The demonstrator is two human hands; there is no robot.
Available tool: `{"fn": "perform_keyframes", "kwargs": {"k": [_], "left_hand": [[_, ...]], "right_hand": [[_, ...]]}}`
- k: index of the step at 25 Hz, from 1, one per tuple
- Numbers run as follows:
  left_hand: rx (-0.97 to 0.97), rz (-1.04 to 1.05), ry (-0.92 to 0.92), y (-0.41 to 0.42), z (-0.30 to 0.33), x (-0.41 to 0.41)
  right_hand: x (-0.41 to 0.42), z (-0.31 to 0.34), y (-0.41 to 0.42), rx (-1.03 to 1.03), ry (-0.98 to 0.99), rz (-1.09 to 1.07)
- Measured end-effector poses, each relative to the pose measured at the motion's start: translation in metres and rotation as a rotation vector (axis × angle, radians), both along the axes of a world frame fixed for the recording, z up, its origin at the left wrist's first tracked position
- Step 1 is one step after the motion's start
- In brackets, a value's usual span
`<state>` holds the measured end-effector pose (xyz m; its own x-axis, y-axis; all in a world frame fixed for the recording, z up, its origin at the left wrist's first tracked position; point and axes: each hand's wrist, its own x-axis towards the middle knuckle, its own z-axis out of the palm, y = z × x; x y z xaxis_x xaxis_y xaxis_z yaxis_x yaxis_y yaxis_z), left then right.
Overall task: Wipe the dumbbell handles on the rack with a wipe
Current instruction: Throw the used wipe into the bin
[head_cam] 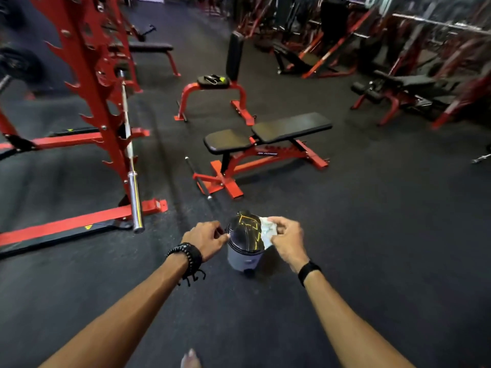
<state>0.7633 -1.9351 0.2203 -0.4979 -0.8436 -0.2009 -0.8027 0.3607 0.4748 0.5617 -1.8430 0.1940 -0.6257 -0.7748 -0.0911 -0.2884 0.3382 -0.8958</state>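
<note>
A small grey bin [243, 258] with a black domed lid [244, 233] stands on the dark gym floor in front of me. My right hand [288, 239] pinches a crumpled white wipe [267, 231] right at the lid's right side. My left hand [207, 239] reaches to the lid's left edge, its fingertips curled against it. No dumbbell rack or dumbbell handles are in view.
A red squat rack [87, 75] with a steel barbell [131, 166] stands at the left. A flat red-and-black bench [265, 135] sits just beyond the bin, an upright seat [228, 81] behind it. More red machines line the far right.
</note>
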Motion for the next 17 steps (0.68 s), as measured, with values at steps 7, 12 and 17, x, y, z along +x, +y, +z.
{"fn": "perform_keyframes", "kwargs": {"k": [7,12,17], "left_hand": [[0.075,-0.024,-0.021,-0.096,-0.032,-0.048],[0.12,-0.031,-0.035,-0.145,-0.055,-0.077],[0.189,0.005,-0.072,-0.185,-0.08,-0.103]], "right_hand": [[-0.028,-0.02,-0.082,0.081,0.001,0.003],[-0.052,-0.035,-0.121,0.126,-0.037,-0.153],[-0.083,-0.055,-0.163,0.164,-0.033,-0.126]]}}
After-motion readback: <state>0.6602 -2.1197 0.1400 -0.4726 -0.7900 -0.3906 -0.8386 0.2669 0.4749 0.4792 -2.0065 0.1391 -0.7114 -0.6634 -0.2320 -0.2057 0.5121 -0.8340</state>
